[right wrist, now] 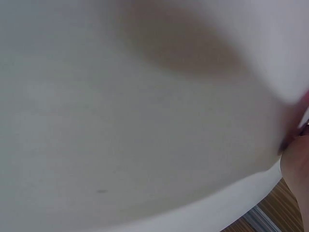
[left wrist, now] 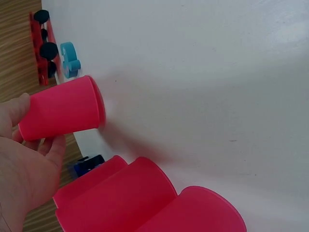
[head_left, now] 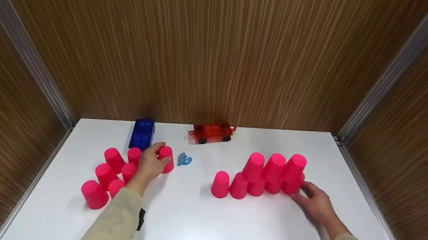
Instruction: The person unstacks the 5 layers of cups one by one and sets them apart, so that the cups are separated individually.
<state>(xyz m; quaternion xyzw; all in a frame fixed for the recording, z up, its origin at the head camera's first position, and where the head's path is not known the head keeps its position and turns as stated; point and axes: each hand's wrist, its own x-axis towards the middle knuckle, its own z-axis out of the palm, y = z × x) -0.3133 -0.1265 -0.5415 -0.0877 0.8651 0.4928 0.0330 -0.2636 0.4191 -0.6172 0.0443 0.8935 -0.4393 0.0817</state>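
White table point(head_left: 194, 229) sits between wood-grain walls point(head_left: 205, 47).

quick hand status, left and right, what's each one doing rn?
Left hand: grips a pink cup, fingers curled round it.
Right hand: fingers relaxed, touching the bottom-right cup of the pink cup stack; holds nothing.

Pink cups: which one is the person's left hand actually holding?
The pink cup beside the small blue piece: the left hand grips it, apart from the loose cluster.
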